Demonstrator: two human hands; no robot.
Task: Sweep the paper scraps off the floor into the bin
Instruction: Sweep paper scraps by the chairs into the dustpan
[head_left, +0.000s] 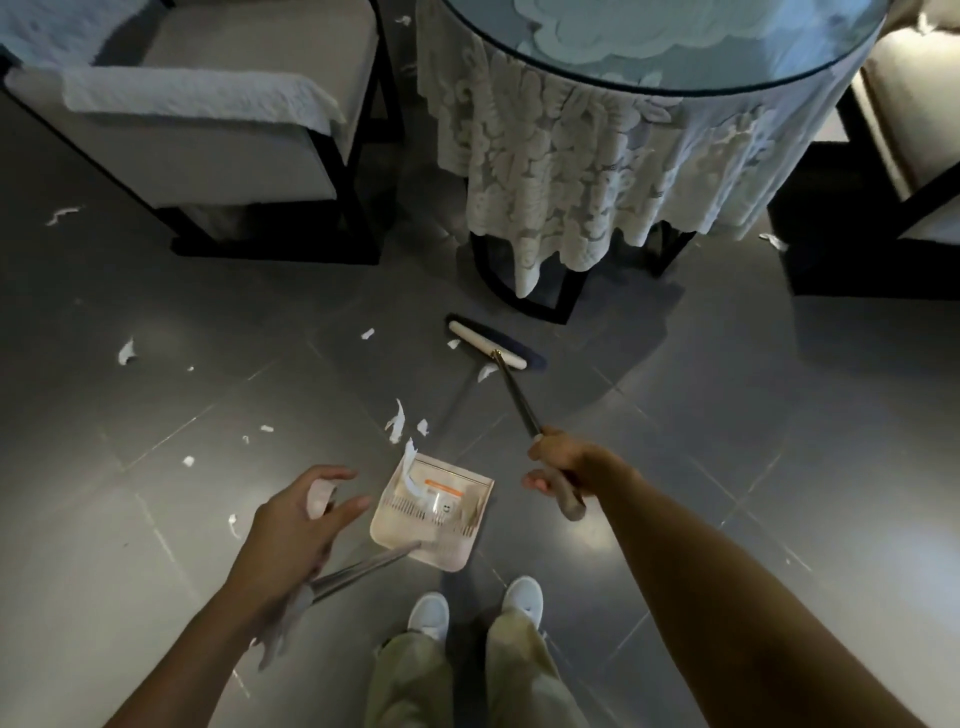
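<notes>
gathering stage by the look of it, nowhere near dumping yet. right hand (558, 470) is wrapped tight round the broom handle (514, 395), broom head (488, 345) out on the floor (727, 415) just in front of the round table (675, 78). a couple of paper scraps (487, 371) lie right beside the head on its near side.

left hand (301, 519) hovers over the dustpan handle (363, 564), fingers spread and loosely curved. something pale shows between them, and i honestly can't tell if it's gripping the handle or anything at all.

dustpan (434, 506) sits on the floor just ahead of the shoes (522, 597), mouth facing the broom. inside there's one long white strip at the left edge plus a printed label, so it's mostly unfilled. the other scraps are loose on the tiles: a cluster right by the pan mouth, others well off to the left near the armchair (208, 145). no bin in view.

next move, i'd guess: drag the head back toward the pan, catching those near scraps, with the pan steadied so it doesn't skid. light paper flutters, so slow strokes.
</notes>
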